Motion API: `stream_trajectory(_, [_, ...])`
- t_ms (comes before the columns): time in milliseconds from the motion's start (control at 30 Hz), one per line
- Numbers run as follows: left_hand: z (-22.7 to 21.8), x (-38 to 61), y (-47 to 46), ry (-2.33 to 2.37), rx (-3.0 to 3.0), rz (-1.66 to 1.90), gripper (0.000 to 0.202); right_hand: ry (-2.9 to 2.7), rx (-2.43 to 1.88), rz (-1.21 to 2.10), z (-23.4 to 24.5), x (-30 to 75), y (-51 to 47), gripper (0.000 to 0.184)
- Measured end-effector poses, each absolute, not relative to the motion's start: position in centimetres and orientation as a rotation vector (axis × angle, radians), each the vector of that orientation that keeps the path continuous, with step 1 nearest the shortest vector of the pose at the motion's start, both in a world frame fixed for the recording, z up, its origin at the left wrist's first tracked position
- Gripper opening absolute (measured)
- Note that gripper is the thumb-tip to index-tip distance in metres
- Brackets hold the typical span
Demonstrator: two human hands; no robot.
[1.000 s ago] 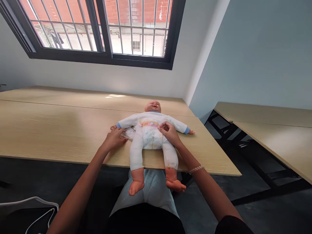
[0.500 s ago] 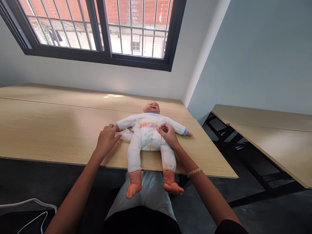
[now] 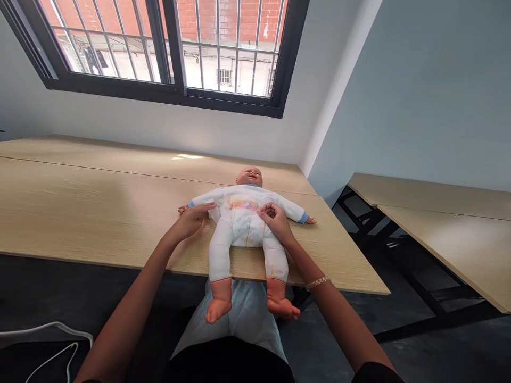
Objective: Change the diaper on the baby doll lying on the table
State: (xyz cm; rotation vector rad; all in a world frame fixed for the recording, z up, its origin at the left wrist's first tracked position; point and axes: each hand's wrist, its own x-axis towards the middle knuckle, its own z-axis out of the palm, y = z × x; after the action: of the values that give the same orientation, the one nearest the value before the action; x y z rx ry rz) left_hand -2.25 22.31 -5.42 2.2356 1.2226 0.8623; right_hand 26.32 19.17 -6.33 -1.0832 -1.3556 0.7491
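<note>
Head view: a baby doll in a white romper lies on its back on the worktop, feet past the near edge, and seems light and soft, best held at the torso, where the half-open left hand rests and the right hand pinches the cloth.

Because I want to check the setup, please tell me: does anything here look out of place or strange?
Yes. The baby doll lies very near the front edge of the wooden table. Its lower legs and feet hang over that edge, which looks unsafe, although the right hand rests on its belly.
</note>
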Motion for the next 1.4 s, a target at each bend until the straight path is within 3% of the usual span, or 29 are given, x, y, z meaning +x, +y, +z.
stream_trajectory(333, [-5.3, 0.5, 25.2, 1.095, 2.378, 0.728, 0.040, -1.358, -1.094, 0.736, -6.1, 26.1, 19.1, 0.029])
stream_trajectory(500, [-5.0, -0.3, 24.9, 1.170, 2.389, 0.735, 0.053, -1.407, -1.108, 0.695, -6.0, 26.4, 18.6, 0.028])
stream_trajectory(633, [-5.3, -1.1, 24.5, 1.274, 2.359, 0.775, 0.059, -1.656, -1.205, 0.519, -3.7, 26.9, 18.1, 0.020])
stream_trajectory(867, [-6.5, -1.3, 24.9, 1.447, 2.254, 0.906, 0.043, -2.210, -0.991, 0.489, 1.4, 20.9, 21.7, 0.013])
stream_trajectory(1000, [-6.9, -1.4, 25.0, 1.470, 2.210, 0.965, 0.043, -2.631, -1.232, 0.051, 0.3, 15.6, 24.3, 0.029])
stream_trajectory(1067, [-7.0, -1.6, 25.1, 1.463, 2.185, 0.980, 0.044, -2.688, -1.348, -0.103, -0.4, 14.6, 25.1, 0.023])
stream_trajectory(1267, [-7.4, -1.8, 25.6, 1.390, 2.142, 0.961, 0.037, -2.636, -1.436, -0.168, -0.8, 16.1, 25.8, 0.022])
stream_trajectory(1400, [-7.5, -1.8, 25.8, 1.327, 2.122, 0.946, 0.020, -2.686, -1.461, -0.147, -1.1, 16.2, 25.6, 0.025])
